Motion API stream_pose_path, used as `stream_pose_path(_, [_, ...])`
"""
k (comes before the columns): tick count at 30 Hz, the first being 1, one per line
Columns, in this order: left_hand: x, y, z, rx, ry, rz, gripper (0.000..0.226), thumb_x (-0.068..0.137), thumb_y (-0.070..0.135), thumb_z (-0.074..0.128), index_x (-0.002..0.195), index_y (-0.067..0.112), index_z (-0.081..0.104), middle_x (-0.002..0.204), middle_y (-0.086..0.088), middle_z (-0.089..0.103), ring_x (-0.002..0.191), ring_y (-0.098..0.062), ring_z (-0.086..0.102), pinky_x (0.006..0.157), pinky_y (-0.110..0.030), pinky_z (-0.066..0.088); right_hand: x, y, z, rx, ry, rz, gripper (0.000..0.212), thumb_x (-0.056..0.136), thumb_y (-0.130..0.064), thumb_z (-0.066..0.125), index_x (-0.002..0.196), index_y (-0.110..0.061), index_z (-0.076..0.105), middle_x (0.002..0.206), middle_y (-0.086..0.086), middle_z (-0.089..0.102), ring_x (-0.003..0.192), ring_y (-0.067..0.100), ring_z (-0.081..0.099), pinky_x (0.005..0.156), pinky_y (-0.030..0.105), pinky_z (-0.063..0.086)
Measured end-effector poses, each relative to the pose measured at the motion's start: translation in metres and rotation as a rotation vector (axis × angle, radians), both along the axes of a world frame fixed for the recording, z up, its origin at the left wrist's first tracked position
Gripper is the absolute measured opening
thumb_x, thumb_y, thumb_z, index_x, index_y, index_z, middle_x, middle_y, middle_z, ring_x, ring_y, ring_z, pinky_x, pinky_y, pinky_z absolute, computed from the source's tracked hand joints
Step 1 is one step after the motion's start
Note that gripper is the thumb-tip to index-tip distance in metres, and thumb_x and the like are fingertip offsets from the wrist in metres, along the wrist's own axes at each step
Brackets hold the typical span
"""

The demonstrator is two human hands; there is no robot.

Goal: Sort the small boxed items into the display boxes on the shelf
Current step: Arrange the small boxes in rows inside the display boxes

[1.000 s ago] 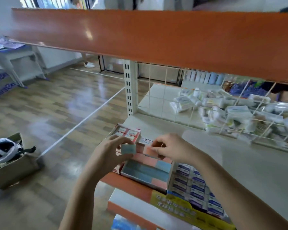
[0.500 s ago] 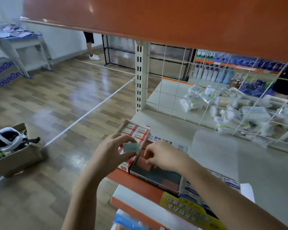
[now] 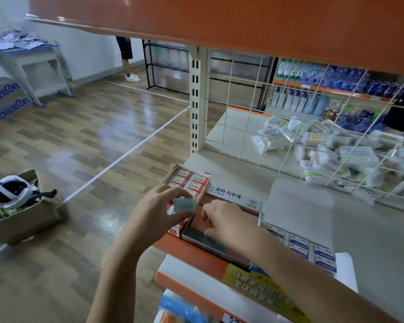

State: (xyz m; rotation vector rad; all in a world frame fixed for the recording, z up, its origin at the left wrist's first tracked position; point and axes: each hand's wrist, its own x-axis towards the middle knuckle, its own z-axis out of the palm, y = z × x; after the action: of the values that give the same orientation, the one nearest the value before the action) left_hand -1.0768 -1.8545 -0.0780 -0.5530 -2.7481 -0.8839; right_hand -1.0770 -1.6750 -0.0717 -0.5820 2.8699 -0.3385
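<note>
Here, near frame centre, the left hand point(image 3: 156, 213) pinches a small pale-blue box point(image 3: 184, 203), long axis left-right, above the red display box point(image 3: 189, 183). The right hand point(image 3: 226, 221), fingers curled, reaches into the white display box point(image 3: 233, 201); whether it holds anything is hidden. A wire grid point(image 3: 289, 117) stands behind.

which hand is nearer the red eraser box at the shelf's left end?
Left. The left hand, pinching a small pale blue box, overlaps the red eraser box; the right hand is further right, in the middle display box.

Small box point(image 3: 185, 203): pale blue-grey, pinched in the left hand point(image 3: 160, 212)
Display box point(image 3: 222, 226): open, at shelf's front edge — pink and dark items inside (partly hidden)
</note>
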Motion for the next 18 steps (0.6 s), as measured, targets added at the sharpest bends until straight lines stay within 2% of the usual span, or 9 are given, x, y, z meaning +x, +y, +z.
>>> stream_pose_path(5, [0.004,0.001,0.000,0.018,-0.028,0.008,0.034,0.074,0.028,0.077,0.106,0.029,0.066,0.102,0.010,0.057,0.083,-0.005,0.053,0.069,-0.019,0.048,-0.001,-0.003,-0.003,-0.010,0.068,-0.016,0.023,0.088,-0.025,0.059,0.108,-0.015,0.054,0.110,0.004,0.054,0.099,0.022,0.053,0.082,0.035,0.047])
stream_pose_path(8, [0.003,0.003,-0.003,0.036,-0.019,-0.011,0.034,0.073,0.029,0.078,0.105,0.029,0.067,0.103,0.010,0.057,0.090,-0.010,0.054,0.074,-0.025,0.048,-0.001,0.003,0.000,-0.028,0.056,-0.016,0.026,0.088,-0.032,0.059,0.109,-0.016,0.056,0.108,0.001,0.055,0.099,0.019,0.054,0.084,0.034,0.047])
stream_pose_path(11, [0.002,0.011,-0.006,0.047,0.009,-0.032,0.032,0.073,0.030,0.078,0.103,0.027,0.067,0.099,0.013,0.055,0.092,-0.009,0.051,0.075,-0.022,0.042,-0.006,0.021,0.010,-0.061,0.076,-0.066,0.030,0.087,-0.035,0.061,0.110,-0.016,0.058,0.109,0.001,0.059,0.097,0.018,0.056,0.085,0.033,0.047])
stream_pose_path(15, [0.001,0.033,-0.006,-0.048,0.012,-0.164,0.033,0.075,0.031,0.075,0.105,0.023,0.065,0.104,0.008,0.059,0.096,-0.014,0.052,0.081,-0.031,0.045,-0.023,0.052,0.021,-0.044,0.110,-0.193,0.029,0.089,-0.027,0.059,0.116,-0.017,0.058,0.113,0.002,0.059,0.099,0.020,0.057,0.084,0.031,0.045])
stream_pose_path(18, [0.004,0.050,-0.005,-0.140,-0.032,-0.224,0.033,0.080,0.036,0.069,0.110,0.027,0.060,0.113,0.013,0.058,0.106,-0.009,0.047,0.088,-0.025,0.039,-0.035,0.069,0.019,-0.011,0.114,-0.262,0.033,0.089,-0.026,0.059,0.120,-0.016,0.057,0.122,0.003,0.056,0.108,0.021,0.054,0.090,0.033,0.045])
